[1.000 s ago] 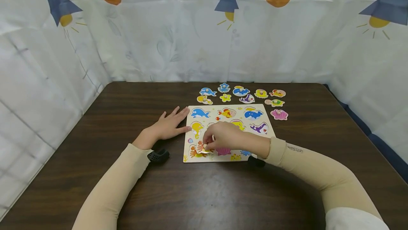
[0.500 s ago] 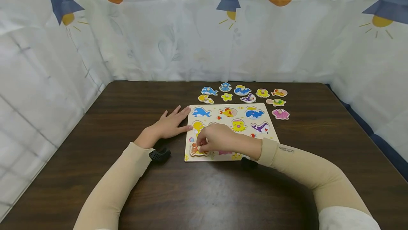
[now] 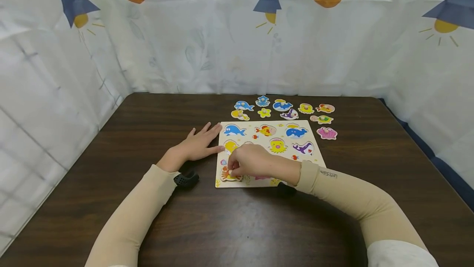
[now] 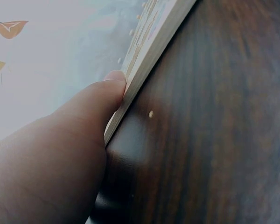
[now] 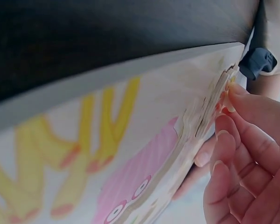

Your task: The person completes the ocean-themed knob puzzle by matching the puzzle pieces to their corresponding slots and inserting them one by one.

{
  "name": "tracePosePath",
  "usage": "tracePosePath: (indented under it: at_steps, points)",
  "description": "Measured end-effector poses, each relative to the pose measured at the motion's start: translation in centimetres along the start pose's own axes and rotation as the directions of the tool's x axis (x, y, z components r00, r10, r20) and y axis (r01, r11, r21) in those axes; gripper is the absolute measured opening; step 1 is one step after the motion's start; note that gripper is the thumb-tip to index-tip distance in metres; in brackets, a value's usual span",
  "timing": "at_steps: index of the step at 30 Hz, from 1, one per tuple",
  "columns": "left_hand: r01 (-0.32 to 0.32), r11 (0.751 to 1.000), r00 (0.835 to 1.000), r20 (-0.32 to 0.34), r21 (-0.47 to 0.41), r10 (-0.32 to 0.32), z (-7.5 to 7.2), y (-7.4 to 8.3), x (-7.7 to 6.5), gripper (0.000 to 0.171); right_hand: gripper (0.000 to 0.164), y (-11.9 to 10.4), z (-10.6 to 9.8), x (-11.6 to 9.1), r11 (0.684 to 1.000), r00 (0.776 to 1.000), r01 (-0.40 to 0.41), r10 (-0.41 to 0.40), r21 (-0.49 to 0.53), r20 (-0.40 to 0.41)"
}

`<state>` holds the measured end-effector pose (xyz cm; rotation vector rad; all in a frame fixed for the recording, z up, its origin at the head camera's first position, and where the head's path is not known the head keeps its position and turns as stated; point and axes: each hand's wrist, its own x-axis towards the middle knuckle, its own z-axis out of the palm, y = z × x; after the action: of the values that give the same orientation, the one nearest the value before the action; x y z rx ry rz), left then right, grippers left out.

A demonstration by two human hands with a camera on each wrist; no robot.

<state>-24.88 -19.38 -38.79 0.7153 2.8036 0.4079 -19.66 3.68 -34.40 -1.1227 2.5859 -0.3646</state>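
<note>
In the head view my right hand (image 3: 252,159) pinches the small knob of an orange crab puzzle piece (image 3: 226,175). The piece sits at the crab picture, in the lower left corner of a wooden sea-animal puzzle board (image 3: 250,126). The right wrist view shows the thumb and fingertips (image 5: 238,93) on that knob, with the piece's edge (image 5: 210,105) standing slightly proud of the board; whether it is fully seated I cannot tell. My left hand (image 3: 194,145) lies with fingers spread, its thumb (image 4: 100,98) and fingertips touching the board's left edge.
Loose knobbed pieces lie behind the board, among them a blue dolphin (image 3: 243,105), a yellow star (image 3: 264,112) and a green turtle (image 3: 322,119). A pink shell piece (image 3: 327,133) lies to the right. A patterned white curtain (image 3: 237,45) hangs behind the dark wooden table (image 3: 237,226).
My right hand has moved a little left with the crab piece and lowered it onto the crab picture. In the last half second it has hardly moved. The left hand has stayed on the board's edge.
</note>
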Motion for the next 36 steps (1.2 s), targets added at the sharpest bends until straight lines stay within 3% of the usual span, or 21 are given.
tracePosePath:
  at_steps: [27,36]
  points:
    - [0.003,1.0,1.0,-0.005,0.002,-0.003,0.2,-0.2,0.2,0.09,0.015,0.4,0.2,-0.4,1.0,1.0,0.0,0.0,0.014,0.026]
    - [0.009,1.0,1.0,-0.002,-0.004,-0.009,0.1,-0.1,0.0,0.088,0.022,1.0,-0.2,-1.4,0.995,0.999,-0.036,0.035,0.092,0.019]
